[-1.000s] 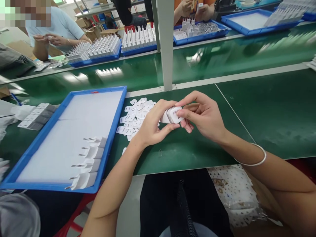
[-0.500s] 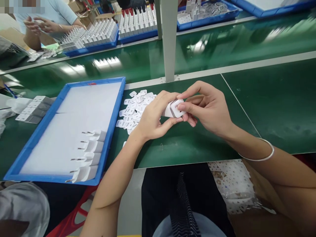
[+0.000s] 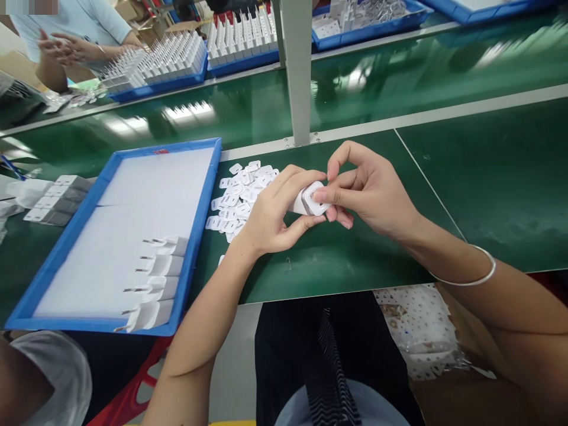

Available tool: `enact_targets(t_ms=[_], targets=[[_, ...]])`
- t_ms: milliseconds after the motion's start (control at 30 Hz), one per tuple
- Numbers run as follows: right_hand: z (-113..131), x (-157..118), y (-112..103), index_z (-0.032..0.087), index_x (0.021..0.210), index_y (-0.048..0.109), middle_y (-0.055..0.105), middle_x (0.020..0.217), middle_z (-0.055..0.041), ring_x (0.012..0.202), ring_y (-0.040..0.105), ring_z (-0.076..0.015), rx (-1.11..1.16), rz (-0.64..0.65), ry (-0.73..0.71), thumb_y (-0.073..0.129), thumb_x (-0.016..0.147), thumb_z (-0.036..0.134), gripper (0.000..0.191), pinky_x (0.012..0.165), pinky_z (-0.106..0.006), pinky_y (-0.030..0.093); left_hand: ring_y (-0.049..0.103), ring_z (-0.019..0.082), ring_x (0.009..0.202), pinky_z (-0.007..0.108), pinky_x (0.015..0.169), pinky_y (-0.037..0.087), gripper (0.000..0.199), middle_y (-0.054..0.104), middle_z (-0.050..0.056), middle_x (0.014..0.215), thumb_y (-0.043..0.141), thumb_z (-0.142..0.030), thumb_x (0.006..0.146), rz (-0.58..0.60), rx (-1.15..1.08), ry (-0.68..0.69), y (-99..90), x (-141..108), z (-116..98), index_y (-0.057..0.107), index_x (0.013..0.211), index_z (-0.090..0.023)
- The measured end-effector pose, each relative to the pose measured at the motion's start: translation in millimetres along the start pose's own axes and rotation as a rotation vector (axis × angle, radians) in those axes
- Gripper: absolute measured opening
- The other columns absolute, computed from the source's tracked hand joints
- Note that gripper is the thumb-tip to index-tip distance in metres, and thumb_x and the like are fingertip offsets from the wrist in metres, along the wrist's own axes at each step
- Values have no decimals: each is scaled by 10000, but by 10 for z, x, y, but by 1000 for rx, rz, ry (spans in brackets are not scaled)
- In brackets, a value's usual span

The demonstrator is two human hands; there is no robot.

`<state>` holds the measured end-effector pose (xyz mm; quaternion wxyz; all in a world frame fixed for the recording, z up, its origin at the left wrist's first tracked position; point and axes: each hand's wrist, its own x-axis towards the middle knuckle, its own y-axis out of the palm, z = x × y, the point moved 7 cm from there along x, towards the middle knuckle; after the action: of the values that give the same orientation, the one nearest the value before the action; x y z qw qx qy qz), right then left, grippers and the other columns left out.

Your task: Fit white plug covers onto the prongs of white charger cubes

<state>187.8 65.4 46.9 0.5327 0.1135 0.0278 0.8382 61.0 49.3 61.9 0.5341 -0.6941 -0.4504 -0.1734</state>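
My left hand (image 3: 276,213) is wrapped round a white plug charger (image 3: 298,203), fingers over its top and thumb along the lower side. The charger's rounded end, with a grey band and a white face plate (image 3: 318,205), points to the right. Against that plate presses my right thumb, while the other fingers of my right hand (image 3: 366,192) curl behind and below the end. Just left of my left hand lies a loose pile of small white printed plates (image 3: 235,198). Several white plug chargers with metal pins (image 3: 162,265) stand in a row inside the blue tray (image 3: 196,239).
A grey post (image 3: 297,77) rises from the green bench (image 3: 488,189). Grey-white blocks (image 3: 60,200) sit left of the tray. Across the bench, blue trays (image 3: 164,83) hold rows of white chargers, and a person in light blue (image 3: 80,44) works with both hands. Another person sits at lower left.
The view has shifted slightly. My right thumb has slid a little to the left over the face plate, covering more of its print. My left hand keeps its hold on the charger.
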Motion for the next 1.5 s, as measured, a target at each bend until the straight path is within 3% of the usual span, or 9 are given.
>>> enact_targets(t_ms=[267,733,1200,1500], targets=[[-3,-4,-9,223,825,485,587,545,57,385,480,-85,-39,-15,-7,880,724,394,442,351,-231,355,615,226,886,382,757,497,433,682,86,1029,638,-466,906,4,-6,-5,29,0,16,562,1248,-212],[-1,-18,-47,234,820,484,549,541,62,420,471,-94,-81,-76,-51,865,753,309,395,356,-237,334,590,205,870,352,757,477,399,650,79,1037,590,-482,937,24,-70,-127,78,-15,75,564,1230,-214],[11,21,-88,253,808,461,462,521,79,441,435,-102,-208,-107,-153,841,767,416,416,383,-252,354,631,220,995,362,845,523,458,642,88,1170,667,-495,890,-8,-258,-270,160,-75,178,558,1254,-240],[-5,11,-102,247,800,464,464,560,62,530,475,-126,-227,-130,-151,850,767,313,393,466,-270,381,631,202,971,339,827,525,443,640,79,1139,672,-465,894,-13,-314,-289,183,-88,200,545,1251,-236]])
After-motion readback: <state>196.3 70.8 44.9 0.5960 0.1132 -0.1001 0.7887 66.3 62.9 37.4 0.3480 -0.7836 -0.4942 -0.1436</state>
